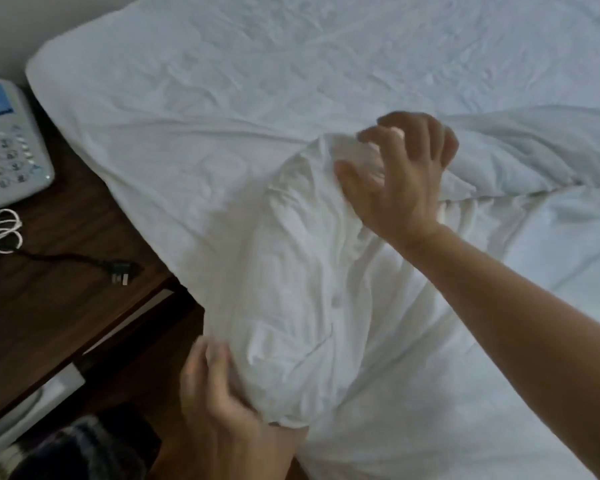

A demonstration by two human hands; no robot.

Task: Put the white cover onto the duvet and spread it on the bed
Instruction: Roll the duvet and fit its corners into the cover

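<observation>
A white cover (302, 289) lies bunched in a thick roll over the bed's left edge, with a small button showing on its folds. My left hand (219, 393) grips the near, lower end of that roll. At the roll's far end, my right hand (395, 174) pinches the fabric between curled fingers and thumb. More white bedding, probably the duvet (534, 150), is heaped at the right behind my right hand. The white bed sheet (222, 81) stretches wrinkled across the back.
A dark wooden bedside table (66, 271) stands at the left, close against the bed. On it sit a white telephone (7, 143), a coiled white cable (4, 230) and a black plug with its cord (122, 271). A wall corner shows at top left.
</observation>
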